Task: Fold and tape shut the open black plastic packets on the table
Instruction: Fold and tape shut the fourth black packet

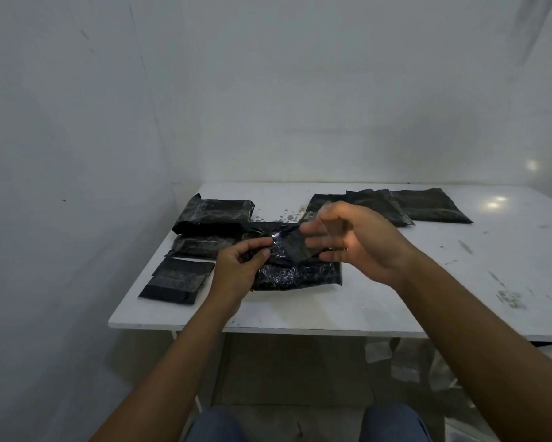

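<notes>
A shiny black plastic packet [295, 274] lies at the middle of the white table [348, 307], its top part lifted. My left hand [241, 266] pinches the packet's folded edge between thumb and fingers. Above the packet's right half, my right hand [357, 240] holds a piece of clear tape [327, 226] between its fingertips, the fingers spread. A grey strip [297, 247] shows on the packet between the two hands.
Three black packets [212, 215] lie at the table's left, the nearest one [177, 280] small and folded. Flat black packets [427, 205] overlap at the back right. Walls close in behind and on the left. Scraps lie on the floor under the table.
</notes>
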